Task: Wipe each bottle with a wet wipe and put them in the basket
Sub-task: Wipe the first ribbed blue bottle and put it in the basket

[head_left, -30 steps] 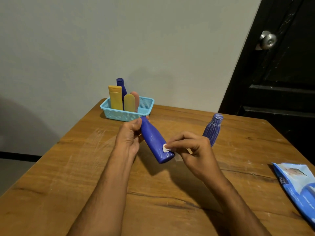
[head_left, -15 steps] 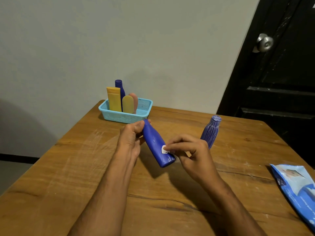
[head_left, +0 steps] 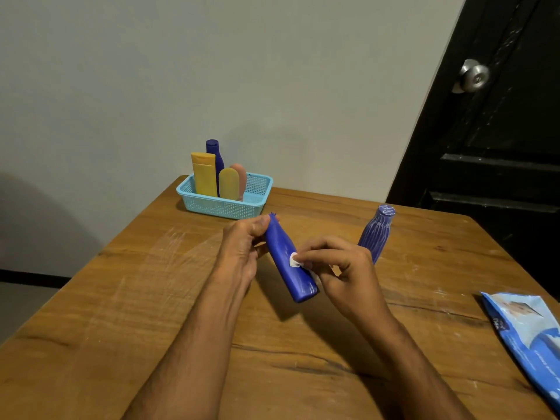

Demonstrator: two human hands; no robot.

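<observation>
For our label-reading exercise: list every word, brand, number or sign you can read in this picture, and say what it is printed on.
Wet wipe packet: white letters near its left edge, cut off and blurred; they cannot be read with confidence.
Ribbed blue bottle: pale print on its cap, too small to read.
Blue bottle held by the left hand and right hand: no print visible.
Bottles in the basket: no readable text.
</observation>
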